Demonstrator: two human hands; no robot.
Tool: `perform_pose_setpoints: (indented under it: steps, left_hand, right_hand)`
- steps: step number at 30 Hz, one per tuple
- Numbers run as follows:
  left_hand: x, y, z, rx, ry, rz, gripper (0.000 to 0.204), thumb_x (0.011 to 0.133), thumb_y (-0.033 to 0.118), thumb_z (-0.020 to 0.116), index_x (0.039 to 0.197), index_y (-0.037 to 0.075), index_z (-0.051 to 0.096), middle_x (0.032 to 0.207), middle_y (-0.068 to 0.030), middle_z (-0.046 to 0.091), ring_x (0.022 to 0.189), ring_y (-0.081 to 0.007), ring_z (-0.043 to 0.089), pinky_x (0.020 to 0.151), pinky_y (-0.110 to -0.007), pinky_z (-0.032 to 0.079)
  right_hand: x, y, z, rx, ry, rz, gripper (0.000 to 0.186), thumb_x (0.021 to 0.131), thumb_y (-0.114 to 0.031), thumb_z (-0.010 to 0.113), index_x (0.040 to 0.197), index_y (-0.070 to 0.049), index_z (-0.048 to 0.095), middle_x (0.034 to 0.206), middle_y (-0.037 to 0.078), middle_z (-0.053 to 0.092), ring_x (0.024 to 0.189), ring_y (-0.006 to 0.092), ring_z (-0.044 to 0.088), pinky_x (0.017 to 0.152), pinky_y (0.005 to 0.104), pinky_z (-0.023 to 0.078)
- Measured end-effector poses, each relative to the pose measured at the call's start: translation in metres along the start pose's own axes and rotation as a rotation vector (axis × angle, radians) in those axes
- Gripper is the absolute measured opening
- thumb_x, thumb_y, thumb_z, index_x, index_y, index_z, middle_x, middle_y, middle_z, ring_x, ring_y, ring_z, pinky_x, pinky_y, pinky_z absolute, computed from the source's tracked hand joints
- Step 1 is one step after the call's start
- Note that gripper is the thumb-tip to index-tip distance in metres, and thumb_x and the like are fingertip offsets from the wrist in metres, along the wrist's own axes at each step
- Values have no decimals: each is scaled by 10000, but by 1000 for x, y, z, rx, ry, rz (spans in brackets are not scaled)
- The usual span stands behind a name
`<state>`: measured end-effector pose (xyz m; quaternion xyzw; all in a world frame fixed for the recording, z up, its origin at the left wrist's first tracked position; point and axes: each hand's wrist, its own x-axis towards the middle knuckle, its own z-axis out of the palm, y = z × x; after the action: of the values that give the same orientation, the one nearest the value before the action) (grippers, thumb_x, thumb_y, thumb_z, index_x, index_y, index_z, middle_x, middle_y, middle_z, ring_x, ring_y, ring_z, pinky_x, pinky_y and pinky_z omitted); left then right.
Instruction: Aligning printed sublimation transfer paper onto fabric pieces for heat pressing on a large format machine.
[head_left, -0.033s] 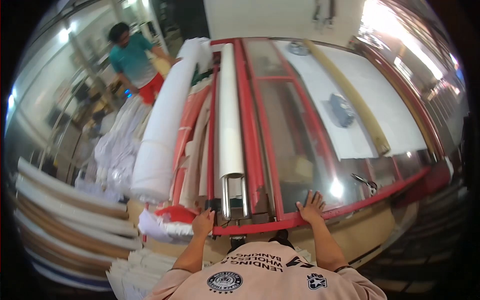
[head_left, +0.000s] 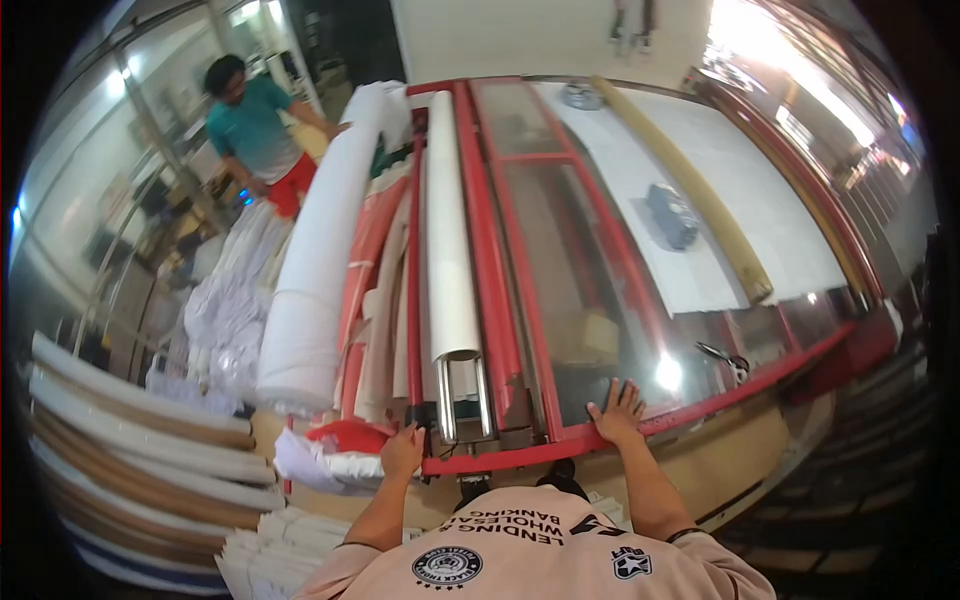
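My left hand [head_left: 402, 452] is closed at the near end of the table, by a dark fitting on a red bar [head_left: 416, 330]; exactly what its fingers hold is unclear. My right hand [head_left: 618, 412] lies with fingers spread on a glass panel [head_left: 585, 365] edged in red. Between and beyond my hands, a cream roll [head_left: 450, 225] rests lengthwise above two chrome bars [head_left: 481, 395]. Left of it lie a thick white fabric roll [head_left: 310, 260] and red and pink cloth [head_left: 372, 240]. Black-handled scissors [head_left: 730, 362] sit right of my right hand.
A person [head_left: 255, 135] in teal stands beyond the left side, a hand on the white roll. Long rolls [head_left: 140, 420] and bundled fabric [head_left: 225, 310] fill the left. On the table's right are white sheet [head_left: 775, 220], a tan tube [head_left: 690, 180] and grey wrapped objects [head_left: 670, 215].
The scene has shifted slightly left in the view. My hands keep almost the same places, and the person in teal holds a similar pose.
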<state>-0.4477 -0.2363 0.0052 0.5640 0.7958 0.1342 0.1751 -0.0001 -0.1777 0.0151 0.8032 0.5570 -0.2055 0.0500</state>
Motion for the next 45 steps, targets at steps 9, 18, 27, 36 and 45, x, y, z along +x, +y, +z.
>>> perform_pose_setpoints:
  steps: [9, 18, 27, 36, 45]
  left_hand:
    - [137, -68, 57, 64, -270, 141, 674, 857, 409, 627, 1371, 19, 435, 1256, -260, 562, 1147, -416, 545, 954, -458, 450]
    - [178, 142, 34, -541, -33, -157, 939, 852, 363, 660, 1480, -58, 103, 1301, -268, 535, 1151, -377, 568, 994, -389, 440]
    - [55, 288, 111, -347, -46, 133, 905, 869, 325, 636, 1521, 74, 61, 1428, -242, 420, 1281, -412, 446, 1075, -443, 355]
    - [96, 322, 110, -445, 6, 100, 772, 918, 285, 575, 1514, 62, 136, 1439, -248, 399, 1273, -400, 461, 1071, -422, 363]
    - [27, 397, 199, -466, 60, 399, 671, 933, 317, 553, 1479, 51, 268, 1470, -212, 363, 1368, -403, 314, 1131, -489, 237]
  right_hand:
    - [-2, 8, -7, 9, -32, -72, 926, 893, -658, 389, 1531, -108, 4, 1576, 225, -77, 1454, 397, -88, 1137, 577, -35]
    - [-6, 57, -26, 1, 13, -233, 866, 898, -609, 455, 1526, -107, 136, 1573, 238, 25, 1460, 391, 19, 1149, 565, 45]
    - [-14, 187, -37, 30, 207, -759, 646, 865, -431, 609, 1429, -185, 414, 1512, 94, 342, 1411, 272, 286, 1150, 439, 214]
    - [-2, 192, -37, 226, 142, -741, 517, 862, -323, 647, 1330, -144, 522, 1471, 107, 403, 1382, 282, 340, 1129, 449, 270]
    - [41, 216, -51, 598, 36, -733, 379, 837, -183, 686, 1193, -81, 606, 1301, 147, 556, 1238, 342, 494, 1037, 454, 392]
